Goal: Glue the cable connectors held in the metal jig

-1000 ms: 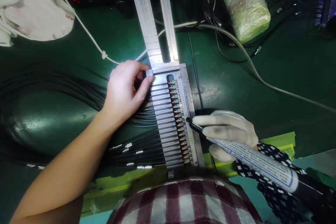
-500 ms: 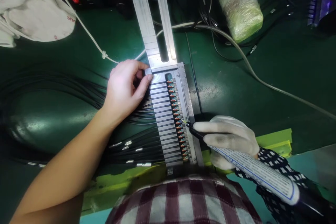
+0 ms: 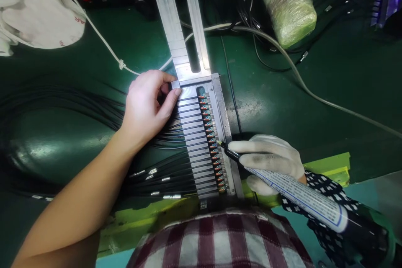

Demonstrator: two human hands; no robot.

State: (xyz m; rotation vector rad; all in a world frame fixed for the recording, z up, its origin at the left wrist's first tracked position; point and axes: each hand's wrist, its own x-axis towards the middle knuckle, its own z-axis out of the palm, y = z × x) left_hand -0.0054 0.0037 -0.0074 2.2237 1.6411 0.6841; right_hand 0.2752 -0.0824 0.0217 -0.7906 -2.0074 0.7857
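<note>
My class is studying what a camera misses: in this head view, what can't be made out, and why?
Head view: left hand, outer fingers mostly hidden by the back of the hand.
Head view: pen-shaped tube, label print too small to read.
Head view: wire ends, fine detail too small to tell.
Head view: slotted metal bar, far end cut off by the top edge.

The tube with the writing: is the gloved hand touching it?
Touching. The head view shows the gloved right hand closed on the tube, which runs between its fingers, with glove against both sides.
</note>
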